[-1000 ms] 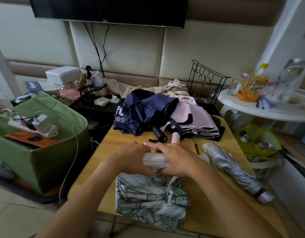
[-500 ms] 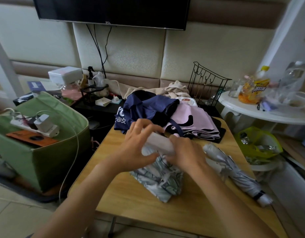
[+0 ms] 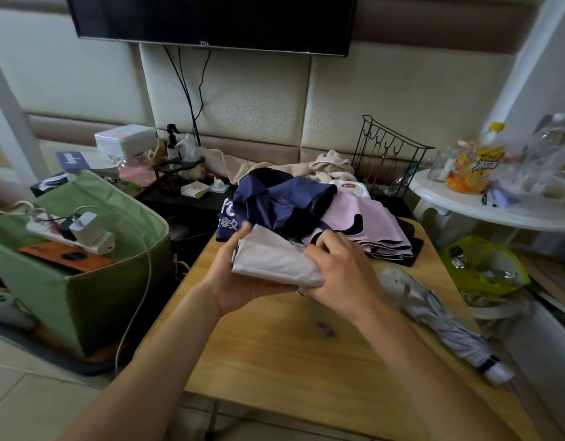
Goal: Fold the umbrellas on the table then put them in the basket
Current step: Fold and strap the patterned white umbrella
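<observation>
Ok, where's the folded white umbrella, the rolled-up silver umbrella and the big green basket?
folded white umbrella (image 3: 276,264), head view, on its fabric
rolled-up silver umbrella (image 3: 440,319), head view, mid canopy
big green basket (image 3: 93,300), head view, front wall

The room was dim and flat — soft daylight seemed to come from my right, where the white side table (image 3: 484,214) and the bottles (image 3: 475,160) on it looked washed out and smeared. My hands cast only faint shadows on the wooden table (image 3: 274,361). The wide lens bowed the wall panels (image 3: 227,100) at the edges — corners fell dark, and the TV (image 3: 211,20) was a black blank.
</observation>
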`<act>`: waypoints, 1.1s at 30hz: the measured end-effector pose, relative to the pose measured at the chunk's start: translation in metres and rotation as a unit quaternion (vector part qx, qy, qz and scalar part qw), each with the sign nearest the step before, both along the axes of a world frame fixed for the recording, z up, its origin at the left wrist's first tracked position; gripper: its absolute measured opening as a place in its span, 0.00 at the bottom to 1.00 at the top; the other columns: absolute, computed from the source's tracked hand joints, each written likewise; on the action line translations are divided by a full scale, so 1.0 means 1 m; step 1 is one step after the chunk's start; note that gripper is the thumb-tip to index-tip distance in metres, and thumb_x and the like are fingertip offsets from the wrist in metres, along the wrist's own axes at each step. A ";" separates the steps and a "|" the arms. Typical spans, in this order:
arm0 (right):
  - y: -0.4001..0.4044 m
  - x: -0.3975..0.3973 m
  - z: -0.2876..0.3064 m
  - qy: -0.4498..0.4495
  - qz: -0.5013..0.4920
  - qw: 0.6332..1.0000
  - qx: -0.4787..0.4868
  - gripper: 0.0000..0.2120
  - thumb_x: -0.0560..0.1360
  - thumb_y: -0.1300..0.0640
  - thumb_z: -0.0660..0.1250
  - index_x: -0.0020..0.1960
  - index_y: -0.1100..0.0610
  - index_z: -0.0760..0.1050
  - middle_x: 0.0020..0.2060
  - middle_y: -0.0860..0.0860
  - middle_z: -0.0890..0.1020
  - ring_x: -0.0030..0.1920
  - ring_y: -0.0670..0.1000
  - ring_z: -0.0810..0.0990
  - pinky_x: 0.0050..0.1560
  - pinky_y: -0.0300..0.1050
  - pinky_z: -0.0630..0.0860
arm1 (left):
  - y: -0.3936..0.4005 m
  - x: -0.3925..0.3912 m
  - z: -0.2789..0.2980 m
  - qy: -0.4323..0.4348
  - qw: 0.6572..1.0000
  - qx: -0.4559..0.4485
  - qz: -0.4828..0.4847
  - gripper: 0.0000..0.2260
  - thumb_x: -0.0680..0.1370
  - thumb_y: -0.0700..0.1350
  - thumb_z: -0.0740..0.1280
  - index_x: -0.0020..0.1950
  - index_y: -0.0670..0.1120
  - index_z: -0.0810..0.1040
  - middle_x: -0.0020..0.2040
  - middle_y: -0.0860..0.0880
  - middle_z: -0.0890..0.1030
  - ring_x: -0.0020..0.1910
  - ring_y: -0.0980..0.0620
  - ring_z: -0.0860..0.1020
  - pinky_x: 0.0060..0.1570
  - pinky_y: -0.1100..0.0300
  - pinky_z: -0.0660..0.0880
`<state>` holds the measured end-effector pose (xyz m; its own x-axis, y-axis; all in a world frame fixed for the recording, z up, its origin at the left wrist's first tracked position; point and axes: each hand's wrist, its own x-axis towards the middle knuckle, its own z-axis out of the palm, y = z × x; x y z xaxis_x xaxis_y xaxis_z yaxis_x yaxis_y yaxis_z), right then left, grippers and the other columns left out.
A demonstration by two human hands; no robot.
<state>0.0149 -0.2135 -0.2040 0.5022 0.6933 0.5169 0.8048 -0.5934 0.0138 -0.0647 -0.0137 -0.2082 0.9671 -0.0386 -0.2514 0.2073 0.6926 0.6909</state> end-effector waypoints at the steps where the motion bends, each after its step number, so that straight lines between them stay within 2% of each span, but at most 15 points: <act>1: -0.001 0.000 0.001 0.016 0.009 1.000 -0.013 0.21 0.61 0.49 0.81 0.50 0.51 0.78 0.47 0.47 0.71 0.49 0.51 0.72 0.49 0.50 0.75 | 0.003 0.000 0.002 0.008 0.999 0.038 0.015 0.23 0.80 0.56 0.65 0.62 0.36 0.79 0.57 0.36 0.84 0.53 0.37 0.84 0.55 0.40 0.81; 3: -0.005 -0.001 0.003 0.068 0.025 0.995 -0.068 0.19 0.65 0.48 0.78 0.54 0.49 0.78 0.48 0.45 0.68 0.51 0.48 0.68 0.52 0.48 0.73 | 0.009 -0.001 0.005 0.025 0.995 0.092 0.035 0.17 0.73 0.43 0.70 0.60 0.39 0.79 0.49 0.40 0.85 0.44 0.43 0.85 0.46 0.51 0.82; 5: -0.007 -0.003 0.000 0.117 0.042 0.983 -0.135 0.20 0.68 0.45 0.76 0.58 0.46 0.77 0.49 0.43 0.67 0.52 0.46 0.66 0.56 0.48 0.71 | 0.017 0.002 0.001 0.008 0.991 0.129 0.041 0.23 0.68 0.36 0.68 0.63 0.44 0.78 0.51 0.41 0.85 0.46 0.42 0.84 0.46 0.51 0.82; 8: -0.005 -0.012 -0.009 0.184 0.041 0.960 -0.206 0.23 0.69 0.45 0.76 0.62 0.46 0.76 0.53 0.43 0.70 0.57 0.47 0.68 0.63 0.50 0.69 | 0.023 0.009 -0.007 0.011 0.974 0.214 0.077 0.26 0.72 0.32 0.65 0.68 0.49 0.78 0.63 0.40 0.81 0.52 0.40 0.83 0.47 0.49 0.81; 10: -0.003 -0.017 -0.015 0.223 0.032 0.948 -0.226 0.25 0.69 0.46 0.76 0.65 0.46 0.76 0.58 0.45 0.72 0.60 0.49 0.71 0.59 0.49 0.72 | 0.019 0.009 -0.008 0.034 0.933 0.333 0.129 0.21 0.77 0.34 0.65 0.69 0.48 0.77 0.64 0.42 0.79 0.55 0.44 0.81 0.49 0.52 0.79; 12: -0.001 -0.019 -0.017 0.250 0.024 0.942 -0.222 0.24 0.70 0.48 0.77 0.64 0.46 0.76 0.59 0.45 0.74 0.59 0.50 0.73 0.54 0.48 0.72 | 0.008 0.005 -0.010 0.002 0.839 0.504 0.203 0.17 0.80 0.40 0.67 0.69 0.47 0.75 0.62 0.49 0.76 0.58 0.51 0.76 0.56 0.58 0.72; 14: 0.002 -0.015 -0.017 0.283 0.015 0.934 -0.216 0.19 0.69 0.49 0.77 0.58 0.47 0.78 0.55 0.45 0.75 0.55 0.50 0.76 0.51 0.48 0.75 | -0.002 -0.004 -0.004 -0.109 0.681 0.674 0.265 0.13 0.79 0.43 0.70 0.63 0.48 0.76 0.57 0.52 0.73 0.57 0.55 0.73 0.56 0.63 0.69; 15: 0.003 -0.013 -0.016 0.305 0.009 0.927 -0.217 0.16 0.69 0.49 0.77 0.55 0.46 0.77 0.53 0.45 0.76 0.53 0.50 0.77 0.51 0.49 0.77 | -0.006 -0.008 0.001 -0.178 0.627 0.717 0.249 0.10 0.78 0.43 0.70 0.59 0.48 0.78 0.54 0.53 0.74 0.53 0.56 0.73 0.54 0.65 0.70; 17: 0.006 -0.009 -0.016 0.344 -0.003 0.913 -0.220 0.14 0.69 0.50 0.77 0.52 0.46 0.77 0.50 0.45 0.79 0.49 0.50 0.79 0.50 0.49 0.80 | -0.015 -0.016 0.007 -0.256 0.591 0.756 0.112 0.07 0.78 0.45 0.69 0.55 0.49 0.79 0.49 0.55 0.77 0.48 0.57 0.77 0.49 0.62 0.75; 19: 0.007 -0.005 -0.016 0.370 -0.006 0.906 -0.207 0.17 0.68 0.49 0.77 0.55 0.46 0.78 0.49 0.45 0.81 0.48 0.49 0.81 0.48 0.47 0.80 | -0.025 -0.021 0.001 -0.231 0.557 0.797 -0.036 0.13 0.77 0.53 0.68 0.60 0.52 0.78 0.54 0.55 0.77 0.54 0.54 0.77 0.53 0.56 0.77; 22: 0.007 0.002 -0.017 0.380 0.002 0.903 -0.202 0.20 0.67 0.47 0.78 0.56 0.45 0.76 0.51 0.47 0.81 0.51 0.51 0.81 0.51 0.49 0.80 | -0.037 -0.022 -0.019 -0.157 0.382 0.899 -0.148 0.27 0.78 0.59 0.65 0.73 0.50 0.66 0.68 0.49 0.71 0.67 0.48 0.70 0.68 0.51 0.69; 23: 0.007 0.003 -0.017 0.384 0.008 0.900 -0.204 0.20 0.67 0.47 0.78 0.54 0.44 0.75 0.51 0.47 0.81 0.51 0.51 0.81 0.51 0.50 0.81 | -0.041 -0.022 -0.025 -0.143 0.345 0.915 -0.151 0.27 0.79 0.57 0.65 0.74 0.47 0.64 0.70 0.47 0.70 0.68 0.46 0.69 0.69 0.50 0.68; 25: 0.007 0.006 -0.018 0.384 0.016 0.898 -0.214 0.19 0.67 0.47 0.78 0.51 0.44 0.73 0.48 0.45 0.80 0.49 0.51 0.81 0.49 0.49 0.80 | -0.046 -0.021 -0.032 -0.120 0.323 0.931 -0.119 0.23 0.79 0.51 0.66 0.71 0.46 0.65 0.69 0.45 0.71 0.66 0.45 0.70 0.68 0.51 0.69; 28: 0.006 0.007 -0.014 0.386 0.015 0.897 -0.214 0.24 0.68 0.45 0.79 0.57 0.46 0.70 0.51 0.46 0.77 0.52 0.51 0.78 0.50 0.50 0.78 | -0.050 -0.019 -0.035 -0.097 0.333 0.935 -0.080 0.22 0.78 0.50 0.68 0.70 0.46 0.67 0.68 0.45 0.71 0.66 0.47 0.70 0.67 0.53 0.69; 33: 0.002 0.009 -0.006 0.406 0.025 0.889 -0.209 0.26 0.68 0.41 0.80 0.58 0.47 0.70 0.51 0.45 0.77 0.51 0.47 0.77 0.47 0.47 0.75 | -0.048 -0.016 -0.031 -0.036 0.368 0.925 -0.089 0.29 0.75 0.65 0.68 0.66 0.47 0.71 0.61 0.47 0.75 0.59 0.46 0.76 0.58 0.52 0.77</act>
<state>0.0238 -0.2113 -0.2103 0.5559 0.7712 -0.3101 0.6755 -0.6366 -0.3722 -0.0802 -0.0621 -0.2387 0.9974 0.0701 0.0185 0.0708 -0.9965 -0.0450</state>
